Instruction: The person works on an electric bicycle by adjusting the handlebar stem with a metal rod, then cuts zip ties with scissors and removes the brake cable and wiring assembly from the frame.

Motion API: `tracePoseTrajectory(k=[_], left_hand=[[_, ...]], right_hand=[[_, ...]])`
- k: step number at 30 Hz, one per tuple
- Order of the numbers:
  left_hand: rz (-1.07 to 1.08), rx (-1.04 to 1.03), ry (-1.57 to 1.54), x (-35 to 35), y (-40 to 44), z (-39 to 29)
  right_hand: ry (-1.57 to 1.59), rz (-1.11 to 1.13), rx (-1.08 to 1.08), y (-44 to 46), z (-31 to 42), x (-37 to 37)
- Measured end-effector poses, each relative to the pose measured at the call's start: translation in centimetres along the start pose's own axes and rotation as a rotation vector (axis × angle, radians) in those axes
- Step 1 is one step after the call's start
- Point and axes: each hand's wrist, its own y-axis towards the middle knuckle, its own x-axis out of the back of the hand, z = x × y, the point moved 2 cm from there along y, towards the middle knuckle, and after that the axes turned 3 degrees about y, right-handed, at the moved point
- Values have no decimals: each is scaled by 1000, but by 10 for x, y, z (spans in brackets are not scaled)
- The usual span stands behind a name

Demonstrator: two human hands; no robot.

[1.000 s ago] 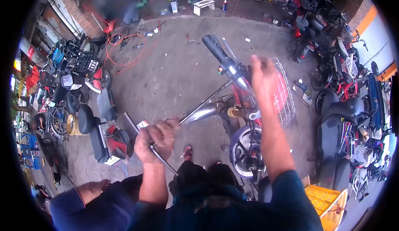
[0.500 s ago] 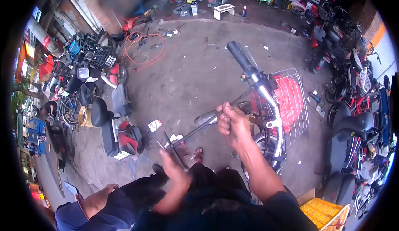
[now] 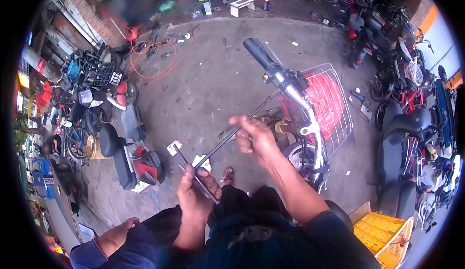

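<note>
A long thin dark metal rod (image 3: 219, 146) slants from a short crossbar (image 3: 205, 187) at its lower left up toward the handlebar (image 3: 296, 97) of a bike. My left hand (image 3: 196, 189) is closed around the crossbar end. Farther up, my right hand (image 3: 256, 138) has its fingers curled and pinched at the rod's middle. The rod's far end reaches just below the black grip (image 3: 259, 52); whether it touches the bike cannot be made out. A wire basket (image 3: 339, 111) holding a red bag (image 3: 319, 102) is beside the handlebar.
A person's arm (image 3: 114, 244) is close at my left. Parked scooters (image 3: 121, 160) line the left, more bikes (image 3: 402, 123) the right. A yellow crate (image 3: 382, 230) stands at lower right. A white stool (image 3: 242, 5) and an orange hose (image 3: 157, 70) are farther off.
My right hand was raised by the basket a second ago; it has come down onto the rod. My left hand has moved lower with the crossbar. The view has also shifted.
</note>
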Motion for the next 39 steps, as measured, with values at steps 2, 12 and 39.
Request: tracePoseTrajectory(k=[2, 12, 39], left_hand=[[-245, -332, 602, 13, -5, 8], [-26, -98, 446, 12, -2, -1], [-119, -137, 670, 18, -18, 13]], right_hand=[[-7, 27, -19, -6, -3, 0], [-154, -93, 84, -5, -9, 2], [-44, 67, 57, -16, -23, 6]])
